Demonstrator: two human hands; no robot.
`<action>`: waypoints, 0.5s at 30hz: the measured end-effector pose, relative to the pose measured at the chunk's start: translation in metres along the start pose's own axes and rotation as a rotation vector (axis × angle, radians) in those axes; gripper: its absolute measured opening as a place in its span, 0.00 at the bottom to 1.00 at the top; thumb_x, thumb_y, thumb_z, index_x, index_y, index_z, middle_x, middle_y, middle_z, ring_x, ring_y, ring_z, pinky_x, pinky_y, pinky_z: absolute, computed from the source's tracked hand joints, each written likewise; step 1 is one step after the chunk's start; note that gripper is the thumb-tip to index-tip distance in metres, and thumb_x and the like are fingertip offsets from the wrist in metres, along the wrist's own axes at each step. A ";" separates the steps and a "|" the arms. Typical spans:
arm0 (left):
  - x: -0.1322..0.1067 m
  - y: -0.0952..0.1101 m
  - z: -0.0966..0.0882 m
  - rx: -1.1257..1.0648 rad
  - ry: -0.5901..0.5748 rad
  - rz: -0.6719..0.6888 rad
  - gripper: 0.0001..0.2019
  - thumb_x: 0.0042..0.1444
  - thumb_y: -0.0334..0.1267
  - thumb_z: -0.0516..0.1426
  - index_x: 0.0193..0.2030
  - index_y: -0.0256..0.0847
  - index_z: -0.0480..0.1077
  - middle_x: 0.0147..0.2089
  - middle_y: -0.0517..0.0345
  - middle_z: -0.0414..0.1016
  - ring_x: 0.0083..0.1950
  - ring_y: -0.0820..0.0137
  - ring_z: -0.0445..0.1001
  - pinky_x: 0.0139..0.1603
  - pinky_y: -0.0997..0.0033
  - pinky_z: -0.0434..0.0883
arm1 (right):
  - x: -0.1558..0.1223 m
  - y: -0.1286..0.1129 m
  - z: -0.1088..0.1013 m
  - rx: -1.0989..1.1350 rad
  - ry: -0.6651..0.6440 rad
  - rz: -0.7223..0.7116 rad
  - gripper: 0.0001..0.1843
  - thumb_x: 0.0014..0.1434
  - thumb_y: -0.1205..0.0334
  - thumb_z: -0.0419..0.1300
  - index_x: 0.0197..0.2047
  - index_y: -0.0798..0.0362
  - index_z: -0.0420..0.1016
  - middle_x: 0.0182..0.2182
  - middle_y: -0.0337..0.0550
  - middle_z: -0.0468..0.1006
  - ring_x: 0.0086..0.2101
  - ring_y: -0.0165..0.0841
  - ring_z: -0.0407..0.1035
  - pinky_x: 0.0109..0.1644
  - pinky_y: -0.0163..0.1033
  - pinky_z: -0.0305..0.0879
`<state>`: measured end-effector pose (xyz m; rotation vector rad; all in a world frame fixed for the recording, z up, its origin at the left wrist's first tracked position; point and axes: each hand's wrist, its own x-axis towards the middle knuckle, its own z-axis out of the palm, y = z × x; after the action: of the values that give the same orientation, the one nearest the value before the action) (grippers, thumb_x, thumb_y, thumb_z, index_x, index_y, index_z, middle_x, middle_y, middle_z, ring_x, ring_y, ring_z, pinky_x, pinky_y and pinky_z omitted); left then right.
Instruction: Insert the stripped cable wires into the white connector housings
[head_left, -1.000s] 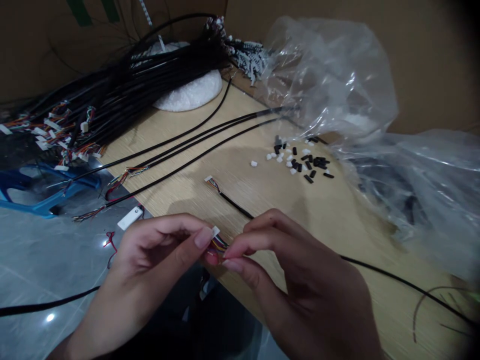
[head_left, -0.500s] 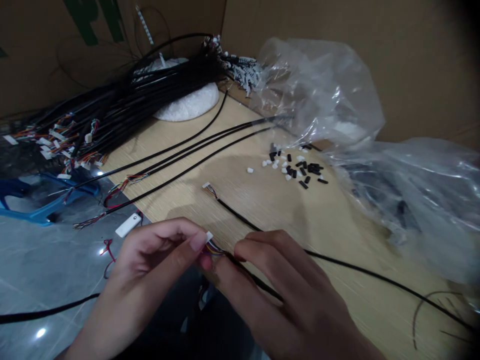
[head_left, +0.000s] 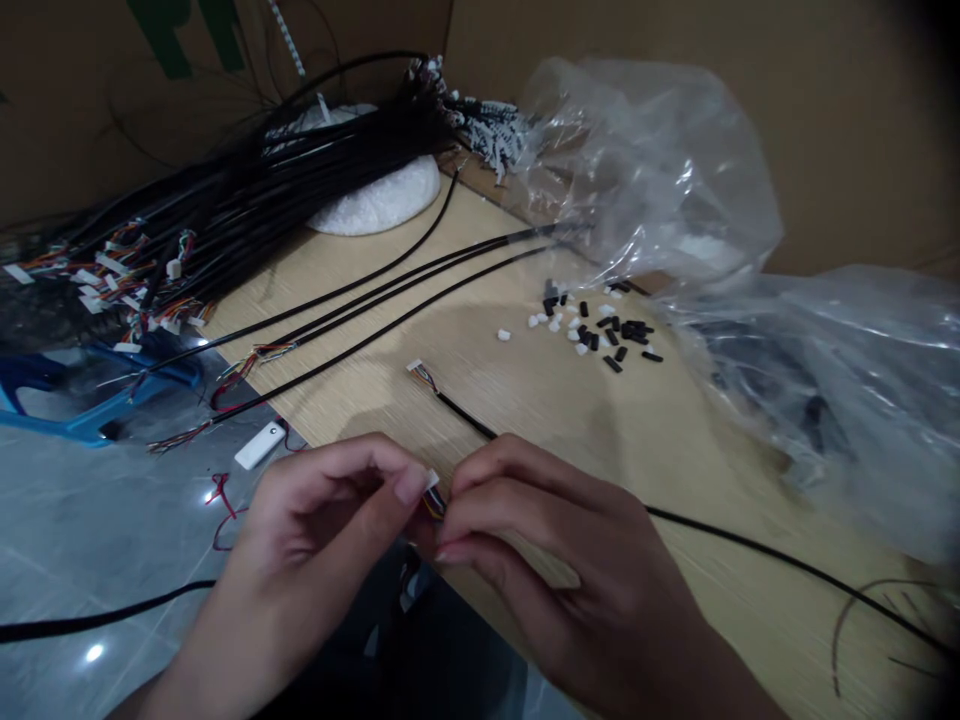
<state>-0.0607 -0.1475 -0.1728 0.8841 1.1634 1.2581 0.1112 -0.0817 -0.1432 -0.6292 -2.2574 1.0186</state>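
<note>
My left hand (head_left: 322, 525) pinches a small white connector (head_left: 431, 480) between thumb and forefinger at the front edge of the wooden table (head_left: 675, 430). Right beside it, my right hand (head_left: 555, 570) pinches the coloured wires (head_left: 433, 503) that run into that connector. Fingers of both hands are closed and almost touch. A black cable (head_left: 750, 545) trails from under my right hand across the table to the right. A second black cable with a white connector end (head_left: 418, 369) lies just beyond my hands.
Loose small black and white connector housings (head_left: 596, 330) lie mid-table. A big bundle of black cables (head_left: 247, 205) fills the back left over a white bag (head_left: 382, 195). Crumpled clear plastic bags (head_left: 675, 190) cover the right. Three black cables (head_left: 375, 300) cross the table. Cardboard walls stand behind.
My right hand slid along the cable and has come back to pinch the wires close to the connector. My left hand kept its hold and barely moved.
</note>
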 end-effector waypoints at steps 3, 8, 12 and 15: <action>0.003 0.000 0.002 0.063 0.029 0.051 0.08 0.63 0.44 0.61 0.32 0.51 0.78 0.27 0.71 0.76 0.29 0.84 0.72 0.32 0.94 0.68 | 0.001 0.000 0.004 0.007 0.027 -0.001 0.07 0.61 0.77 0.59 0.34 0.59 0.76 0.33 0.38 0.77 0.35 0.20 0.72 0.45 0.20 0.69; 0.001 0.000 0.000 0.152 0.028 0.042 0.12 0.65 0.45 0.58 0.31 0.49 0.75 0.28 0.70 0.73 0.31 0.82 0.71 0.33 0.90 0.67 | 0.002 -0.007 0.008 -0.056 0.212 0.050 0.08 0.57 0.78 0.61 0.31 0.58 0.77 0.32 0.37 0.78 0.35 0.18 0.74 0.43 0.17 0.68; -0.004 -0.003 -0.003 0.123 0.036 0.029 0.11 0.66 0.46 0.57 0.32 0.49 0.74 0.29 0.68 0.71 0.31 0.79 0.68 0.32 0.86 0.67 | -0.002 -0.014 0.011 -0.116 0.336 0.127 0.08 0.59 0.75 0.59 0.32 0.54 0.74 0.28 0.35 0.80 0.30 0.19 0.75 0.38 0.17 0.70; -0.006 -0.004 -0.005 0.132 0.043 0.051 0.11 0.66 0.44 0.57 0.32 0.48 0.73 0.29 0.67 0.70 0.31 0.78 0.67 0.31 0.85 0.67 | -0.009 -0.022 0.013 -0.266 0.302 0.166 0.09 0.59 0.75 0.56 0.33 0.51 0.72 0.30 0.35 0.82 0.30 0.22 0.77 0.36 0.21 0.73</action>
<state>-0.0643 -0.1549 -0.1765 0.9938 1.2768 1.2581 0.1053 -0.1068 -0.1355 -1.0258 -2.1113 0.6475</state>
